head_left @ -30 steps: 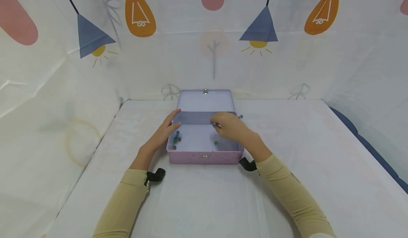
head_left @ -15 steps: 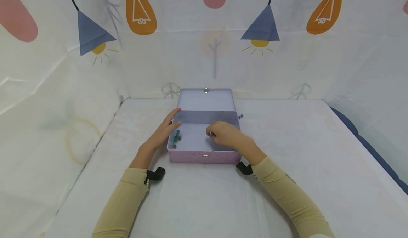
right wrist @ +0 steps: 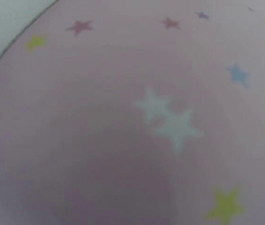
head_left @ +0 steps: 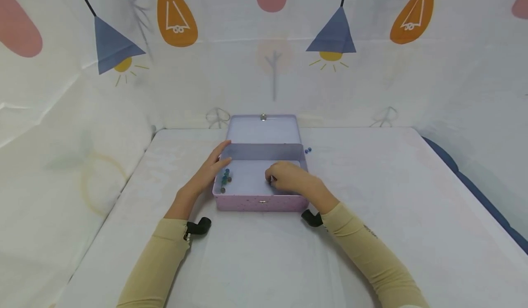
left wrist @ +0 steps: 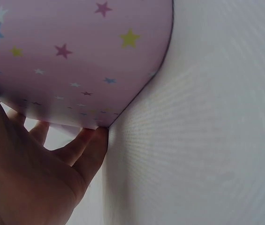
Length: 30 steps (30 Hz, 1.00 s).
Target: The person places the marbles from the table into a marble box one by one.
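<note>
At frame centre on the counter (head_left: pixel 371 216), the left hand (head_left: pixel 205 176) is resting flat-fingered against the open pink tin (head_left: pixel 260 202), steadying it, while the right hand (head_left: pixel 288 178) is curling inside, apparently pinching a bead; loose beads (head_left: pixel 225 179) are lying in the tin's left corner.

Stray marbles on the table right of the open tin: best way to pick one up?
Probably a fingertip pinch from straight above. The stray marbles are small and round, so any side push would likely roll them. They lie on the table close to the tin and its far right corner, so come from the open right side; the right hand is nearest.
</note>
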Each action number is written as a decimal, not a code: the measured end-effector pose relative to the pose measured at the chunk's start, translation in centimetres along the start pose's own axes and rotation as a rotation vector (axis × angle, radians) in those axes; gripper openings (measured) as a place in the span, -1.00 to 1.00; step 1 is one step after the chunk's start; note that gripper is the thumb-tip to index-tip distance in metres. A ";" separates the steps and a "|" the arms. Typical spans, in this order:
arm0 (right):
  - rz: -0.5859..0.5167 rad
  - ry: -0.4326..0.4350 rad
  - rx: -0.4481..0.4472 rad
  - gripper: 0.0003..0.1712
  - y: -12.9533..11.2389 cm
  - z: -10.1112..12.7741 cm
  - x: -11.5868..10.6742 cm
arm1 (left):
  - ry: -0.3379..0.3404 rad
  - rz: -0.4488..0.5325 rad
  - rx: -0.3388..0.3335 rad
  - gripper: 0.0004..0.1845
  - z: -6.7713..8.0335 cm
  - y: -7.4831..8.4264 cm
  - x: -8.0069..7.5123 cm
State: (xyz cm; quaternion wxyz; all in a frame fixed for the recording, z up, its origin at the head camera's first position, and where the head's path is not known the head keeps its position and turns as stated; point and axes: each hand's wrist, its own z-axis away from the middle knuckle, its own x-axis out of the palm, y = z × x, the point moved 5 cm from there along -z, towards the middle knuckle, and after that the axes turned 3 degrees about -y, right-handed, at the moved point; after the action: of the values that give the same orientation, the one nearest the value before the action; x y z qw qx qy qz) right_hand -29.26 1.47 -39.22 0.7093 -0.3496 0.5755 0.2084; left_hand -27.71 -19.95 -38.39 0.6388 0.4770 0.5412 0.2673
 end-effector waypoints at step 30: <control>-0.289 0.477 -0.040 -0.75 3.8 1.2 -6.4 | 0.009 -0.001 -0.003 -0.33 -0.6 -1.2 0.0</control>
State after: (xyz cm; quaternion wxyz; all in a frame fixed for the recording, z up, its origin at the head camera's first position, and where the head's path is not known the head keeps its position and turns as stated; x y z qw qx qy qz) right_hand -32.76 5.56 -33.96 0.5691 -0.4812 0.6661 0.0279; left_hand -28.51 -20.18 -39.41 0.6371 0.4747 0.5440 0.2698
